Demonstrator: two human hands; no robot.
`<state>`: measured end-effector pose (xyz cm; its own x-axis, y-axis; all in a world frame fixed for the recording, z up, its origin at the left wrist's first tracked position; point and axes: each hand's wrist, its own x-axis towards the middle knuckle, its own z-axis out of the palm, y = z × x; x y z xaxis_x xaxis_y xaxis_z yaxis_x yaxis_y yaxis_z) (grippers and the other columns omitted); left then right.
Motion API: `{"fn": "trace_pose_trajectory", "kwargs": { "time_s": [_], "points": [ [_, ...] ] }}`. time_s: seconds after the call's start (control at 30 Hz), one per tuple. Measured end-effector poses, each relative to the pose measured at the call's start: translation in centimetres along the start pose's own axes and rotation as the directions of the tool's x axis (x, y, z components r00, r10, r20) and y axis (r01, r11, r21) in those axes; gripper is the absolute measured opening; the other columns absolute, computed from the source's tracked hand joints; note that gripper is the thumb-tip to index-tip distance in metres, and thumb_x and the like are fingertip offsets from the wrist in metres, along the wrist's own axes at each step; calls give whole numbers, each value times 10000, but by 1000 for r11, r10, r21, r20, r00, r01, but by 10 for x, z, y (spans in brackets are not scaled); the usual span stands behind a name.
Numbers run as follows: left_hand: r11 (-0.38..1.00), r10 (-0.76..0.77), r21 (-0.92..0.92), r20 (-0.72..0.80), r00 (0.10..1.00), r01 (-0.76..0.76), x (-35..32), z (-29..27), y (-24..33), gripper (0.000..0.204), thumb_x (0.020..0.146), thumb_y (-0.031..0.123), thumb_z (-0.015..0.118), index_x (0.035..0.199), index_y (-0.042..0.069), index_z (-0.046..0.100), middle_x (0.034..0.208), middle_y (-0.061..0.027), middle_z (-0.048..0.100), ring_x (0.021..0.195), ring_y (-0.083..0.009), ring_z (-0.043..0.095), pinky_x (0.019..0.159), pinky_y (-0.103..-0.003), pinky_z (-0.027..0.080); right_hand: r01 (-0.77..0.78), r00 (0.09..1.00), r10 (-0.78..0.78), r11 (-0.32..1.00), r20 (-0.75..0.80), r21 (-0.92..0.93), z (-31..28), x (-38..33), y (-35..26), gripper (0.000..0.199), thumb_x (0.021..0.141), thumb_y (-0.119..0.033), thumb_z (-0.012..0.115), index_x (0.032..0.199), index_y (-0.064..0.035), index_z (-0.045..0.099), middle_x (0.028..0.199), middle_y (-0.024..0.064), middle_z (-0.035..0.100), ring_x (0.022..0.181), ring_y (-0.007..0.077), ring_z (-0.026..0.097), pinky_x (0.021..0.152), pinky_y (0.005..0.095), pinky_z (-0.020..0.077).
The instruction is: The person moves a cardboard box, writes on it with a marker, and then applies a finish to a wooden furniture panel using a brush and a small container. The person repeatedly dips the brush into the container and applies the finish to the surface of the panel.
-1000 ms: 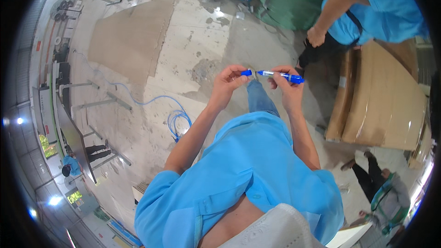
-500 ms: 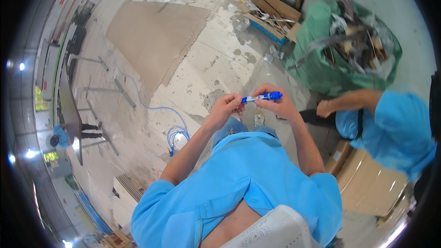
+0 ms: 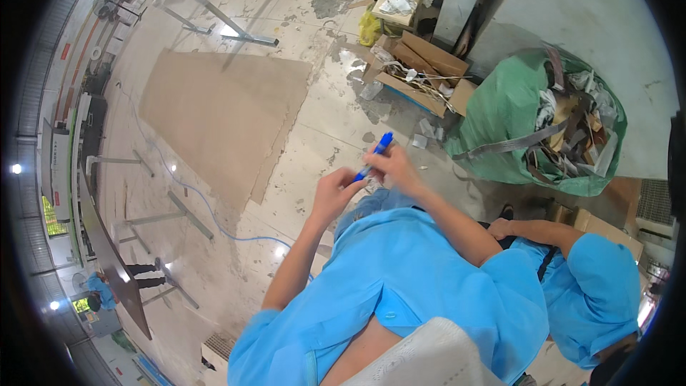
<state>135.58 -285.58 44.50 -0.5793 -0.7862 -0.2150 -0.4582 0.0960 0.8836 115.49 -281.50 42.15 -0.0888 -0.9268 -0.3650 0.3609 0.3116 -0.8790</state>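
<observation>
Blue marker [image 3: 384, 144], gripped by left hand [image 3: 334, 194] and right hand [image 3: 397, 169] left of green sack [image 3: 499, 111]; judged light, rigid; best held mid-barrel.

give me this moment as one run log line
left hand: holding blue marker, lower end | right hand: holding blue marker, upper part | floor: brown sheet, green bag
</observation>
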Motion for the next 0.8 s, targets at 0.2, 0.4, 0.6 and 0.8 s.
{"fn": "trace_pose_trajectory", "kwargs": {
  "time_s": [0.2, 0.4, 0.6, 0.8],
  "points": [
    [985, 75, 95, 504, 860, -141, 151, -69, 47, 338, 995, 329, 698, 1164, 37, 713, 1022, -103, 764, 964, -202, 710, 859, -356, 544, 103, 890, 17, 966, -456, 237, -35, 97, -10, 301, 962, -347, 710, 925, -66, 607, 733, 74, 660, 568, 148, 621, 515, 296, 519],
    [983, 72, 109, 523, 849, -150, 309, -188, 8, 375, 1024, 333, 655, 1230, 21, 685, 1105, -147, 751, 1024, -241, 707, 901, -374, 553, 244, 685, 289, 774, -668, 585, -94, 209, 38, 246, 973, -285, 641, 1066, -92, 519, 803, 122, 663, 556, 208, 611, 495, 362, 525],
    [968, -85, 237, -11, 996, 85, 443, -340, -197, 394, 1021, 335, 663, 1225, -1, 677, 1145, -132, 746, 1046, -244, 700, 947, -379, 538, 195, 551, 474, 727, -687, 658, -100, 364, 74, 194, 930, -210, 638, 1041, -94, 529, 761, 133, 619, 540, 202, 534, 460, 356, 447],
    [449, -795, -540, 122, 595, 711, 346, -441, -391, 418, 1035, 472, 560, 1002, 72, 676, 872, -62, 688, 837, -192, 665, 778, -347, 546, 55, 828, 270, 834, -492, 549, -44, 525, -17, 229, 970, -252, 632, 1012, -35, 572, 795, 143, 656, 592, 203, 622, 521, 336, 523]
  ]
}}
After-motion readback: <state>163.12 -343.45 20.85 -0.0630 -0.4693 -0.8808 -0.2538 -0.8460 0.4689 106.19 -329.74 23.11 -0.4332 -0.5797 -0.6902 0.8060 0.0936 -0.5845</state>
